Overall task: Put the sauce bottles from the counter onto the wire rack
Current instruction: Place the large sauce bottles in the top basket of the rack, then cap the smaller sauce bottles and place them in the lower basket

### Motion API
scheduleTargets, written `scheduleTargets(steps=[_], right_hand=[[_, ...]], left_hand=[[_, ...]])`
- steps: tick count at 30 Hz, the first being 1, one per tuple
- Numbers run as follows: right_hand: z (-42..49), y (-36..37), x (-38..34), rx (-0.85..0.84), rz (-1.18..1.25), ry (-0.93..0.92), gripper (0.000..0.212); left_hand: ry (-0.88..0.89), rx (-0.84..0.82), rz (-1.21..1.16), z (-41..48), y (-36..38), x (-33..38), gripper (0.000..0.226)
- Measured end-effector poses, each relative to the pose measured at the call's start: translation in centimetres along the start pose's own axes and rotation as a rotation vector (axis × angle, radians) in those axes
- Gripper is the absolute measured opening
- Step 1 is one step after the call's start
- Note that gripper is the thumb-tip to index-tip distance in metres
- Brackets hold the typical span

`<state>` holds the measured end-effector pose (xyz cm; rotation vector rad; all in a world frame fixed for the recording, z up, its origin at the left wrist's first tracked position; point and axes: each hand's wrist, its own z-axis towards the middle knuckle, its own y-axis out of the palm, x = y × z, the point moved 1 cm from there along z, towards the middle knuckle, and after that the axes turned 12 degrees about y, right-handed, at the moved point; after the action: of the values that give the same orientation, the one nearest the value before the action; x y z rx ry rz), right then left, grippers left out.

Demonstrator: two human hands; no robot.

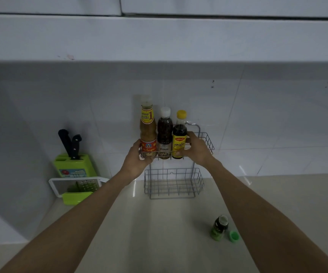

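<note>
Three sauce bottles stand upright in the upper basket of a grey wire rack (206, 141) on the tiled wall. At the left is a tall orange-brown bottle (148, 134), in the middle a dark chilli bottle with a white cap (164, 134), and at the right a dark soy bottle with a yellow cap and label (179, 137). My left hand (137, 160) curls round the base of the tall bottle and the basket's left end. My right hand (195, 149) grips the yellow-capped bottle from the right. The rack's lower basket (174, 184) holds nothing.
A small green jar (219, 227) with its green cap (234, 236) beside it stands on the pale counter at the right. At the left are a green knife block (74, 164) with black-handled knives and a white and green grater (76, 189). A cabinet hangs overhead.
</note>
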<state>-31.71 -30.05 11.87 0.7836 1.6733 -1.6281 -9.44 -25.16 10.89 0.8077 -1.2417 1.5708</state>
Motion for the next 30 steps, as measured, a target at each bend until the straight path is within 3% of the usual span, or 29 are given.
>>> scheduleTargets(steps=[9,13,20,25,30], right_hand=[[-5.0,-0.6,1.1,0.101,0.001,0.007,0.096],[-7.5,-0.6,1.6,0.106,-0.022,0.012,0.091],[-13.2,1.3,2.2,0.056,0.028,-0.029,0.066],[-17.1,5.0,2.1,-0.144,-0.054,-0.136,0.046],[-21.1,9.5,-1.2,-0.415,-0.176,-0.304,0.030]], left_hand=[[0.048,0.000,0.087,-3.4,0.3,1.8,0.074],[0.056,-0.027,0.149,-5.4,0.1,2.7,0.070],[0.010,-0.092,0.143,-10.4,-1.5,2.8,0.034],[-0.104,0.036,-0.044,-16.5,-4.2,0.7,0.021],[-0.240,0.173,-0.017,-25.3,-7.4,-2.9,0.031]])
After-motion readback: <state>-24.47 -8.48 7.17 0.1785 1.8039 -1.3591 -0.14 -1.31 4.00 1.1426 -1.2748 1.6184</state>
